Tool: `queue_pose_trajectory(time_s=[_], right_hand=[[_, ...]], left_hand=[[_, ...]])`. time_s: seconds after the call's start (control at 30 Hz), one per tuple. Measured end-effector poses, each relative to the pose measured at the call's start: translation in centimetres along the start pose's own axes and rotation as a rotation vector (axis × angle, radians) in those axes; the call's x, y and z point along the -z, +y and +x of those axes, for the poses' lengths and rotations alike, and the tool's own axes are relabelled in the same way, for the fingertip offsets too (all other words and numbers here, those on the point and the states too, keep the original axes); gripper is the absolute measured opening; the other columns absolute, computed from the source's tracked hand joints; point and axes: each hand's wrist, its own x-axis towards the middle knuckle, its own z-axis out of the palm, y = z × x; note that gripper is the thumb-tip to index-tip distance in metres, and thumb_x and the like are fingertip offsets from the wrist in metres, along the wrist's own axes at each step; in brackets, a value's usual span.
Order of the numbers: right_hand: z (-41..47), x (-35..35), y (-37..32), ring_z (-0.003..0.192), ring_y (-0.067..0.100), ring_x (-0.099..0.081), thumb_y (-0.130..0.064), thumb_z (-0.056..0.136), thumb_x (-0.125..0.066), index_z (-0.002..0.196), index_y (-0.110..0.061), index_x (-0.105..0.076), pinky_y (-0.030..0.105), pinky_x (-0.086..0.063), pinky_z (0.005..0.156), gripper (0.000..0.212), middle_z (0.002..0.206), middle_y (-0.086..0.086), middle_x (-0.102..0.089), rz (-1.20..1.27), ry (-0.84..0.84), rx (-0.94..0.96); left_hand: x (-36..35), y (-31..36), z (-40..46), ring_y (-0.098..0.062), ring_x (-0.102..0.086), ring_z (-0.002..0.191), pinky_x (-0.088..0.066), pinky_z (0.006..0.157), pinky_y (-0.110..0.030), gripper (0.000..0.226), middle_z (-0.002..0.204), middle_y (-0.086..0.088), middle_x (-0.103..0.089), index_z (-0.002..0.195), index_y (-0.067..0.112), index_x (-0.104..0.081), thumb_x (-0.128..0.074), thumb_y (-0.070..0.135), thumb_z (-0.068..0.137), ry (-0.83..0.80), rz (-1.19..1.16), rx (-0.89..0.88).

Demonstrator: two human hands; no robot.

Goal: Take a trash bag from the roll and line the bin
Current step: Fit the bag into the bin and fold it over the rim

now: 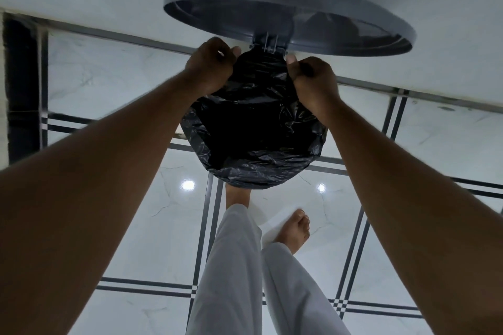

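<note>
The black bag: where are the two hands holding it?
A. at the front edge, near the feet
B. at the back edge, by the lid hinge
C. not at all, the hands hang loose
B: the left hand and right hand both grip the black bag at its far edge, just under the hinge of the raised lid.

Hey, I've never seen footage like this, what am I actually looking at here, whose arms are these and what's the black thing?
This is one picture from a camera worn on a person's head, looking down past their own arms. No machine is involved. The left hand and the right hand each pinch the far edge of a black trash bag, which is already spread over the round mouth of a bin. Just beyond the hands stands the bin's grey lid, tipped up and open on its hinge. Below the bag you see the person's white trousers and bare feet on a pale tiled floor with dark stripes. The roll of bags is not in view.
</note>
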Motion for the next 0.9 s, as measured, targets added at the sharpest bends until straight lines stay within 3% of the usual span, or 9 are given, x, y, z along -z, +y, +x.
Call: queue_pose_trajectory(time_s=[0.1,0.17,0.27,0.33,0.43,0.5,0.6,0.8,0.9], right_hand=[[-1.0,0.7,1.4,0.089,0.015,-0.067,-0.073,0.107,-0.049,0.088,-0.027,-0.064,0.032,-0.048,0.083,0.052,0.092,-0.009,-0.069,0.014,0.087,-0.043],[-2.3,0.7,2.1,0.114,0.02,-0.07,-0.077,0.102,-0.05,0.107,-0.029,-0.073,0.044,-0.054,0.104,0.053,0.112,-0.01,-0.076,0.072,0.211,-0.071],[-4.4,0.3,2.4,0.118,0.026,-0.069,-0.071,0.103,-0.051,0.11,-0.028,-0.073,0.048,-0.055,0.105,0.048,0.114,-0.007,-0.076,0.127,0.236,-0.097],[-5.3,-0.6,2.4,0.122,0.032,-0.067,-0.064,0.108,-0.05,0.119,-0.022,-0.07,0.043,-0.052,0.101,0.048,0.119,0.003,-0.074,0.131,0.175,-0.113],[-5.7,-2.0,1.6,0.137,0.035,-0.051,-0.054,0.116,-0.041,0.134,-0.012,-0.061,0.042,-0.037,0.103,0.05,0.141,0.015,-0.061,0.114,0.146,-0.221],[-5.2,-2.4,1.1,0.142,0.037,-0.045,-0.052,0.118,-0.034,0.138,-0.011,-0.058,0.047,-0.036,0.111,0.052,0.149,0.015,-0.056,0.111,0.153,-0.289],[-4.3,-2.5,0.6,0.14,0.039,-0.053,-0.05,0.119,-0.028,0.142,-0.009,-0.058,0.047,-0.04,0.108,0.056,0.148,0.014,-0.064,0.123,0.168,-0.309],[-3.9,-2.0,0.8,0.133,0.037,-0.064,-0.049,0.12,-0.025,0.143,-0.009,-0.062,0.038,-0.044,0.098,0.059,0.142,0.014,-0.072,0.124,0.116,-0.299],[-3.8,-1.5,1.4,0.123,0.032,-0.068,-0.057,0.117,-0.033,0.126,-0.019,-0.066,0.039,-0.046,0.102,0.051,0.125,0.006,-0.075,0.181,0.124,-0.305]], left_hand=[[1.1,-0.5,-0.8,-0.035,-0.061,0.133,-0.041,0.113,-0.051,0.043,0.135,-0.003,-0.072,0.121,0.03,-0.071,-0.046,0.062,0.106,0.14,0.081,0.056],[1.7,-1.3,-1.5,-0.035,-0.061,0.135,-0.041,0.114,-0.055,0.046,0.137,-0.003,-0.072,0.123,0.029,-0.072,-0.046,0.063,0.104,0.188,0.083,0.067],[1.5,-2.8,-2.4,-0.036,-0.067,0.122,-0.05,0.099,-0.045,0.05,0.116,-0.006,-0.075,0.106,0.022,-0.072,-0.047,0.064,0.102,0.134,0.079,0.062],[0.6,-3.3,-2.8,-0.039,-0.066,0.116,-0.044,0.087,-0.038,0.052,0.103,-0.011,-0.068,0.094,0.014,-0.067,-0.043,0.059,0.109,0.067,0.093,0.079],[-0.9,-2.8,-3.1,-0.043,-0.06,0.129,-0.044,0.099,-0.042,0.054,0.132,-0.024,-0.067,0.126,0.002,-0.064,-0.037,0.048,0.116,0.054,0.014,0.144],[-1.5,-2.0,-3.1,-0.044,-0.055,0.14,-0.042,0.11,-0.044,0.058,0.148,-0.026,-0.061,0.143,-0.001,-0.055,-0.029,0.045,0.118,0.059,-0.029,0.181],[-2.1,-1.7,-2.9,-0.043,-0.055,0.14,-0.042,0.11,-0.043,0.061,0.149,-0.026,-0.062,0.141,-0.002,-0.058,-0.023,0.042,0.118,0.077,-0.046,0.185],[-2.3,-2.7,-2.5,-0.04,-0.066,0.123,-0.049,0.102,-0.042,0.06,0.125,-0.024,-0.073,0.116,0.001,-0.071,-0.033,0.047,0.116,0.073,-0.151,0.161],[-1.4,-3.1,-2.7,-0.031,-0.069,0.114,-0.05,0.096,-0.036,0.052,0.11,-0.013,-0.073,0.105,0.01,-0.071,-0.047,0.056,0.11,0.063,-0.272,0.194]])
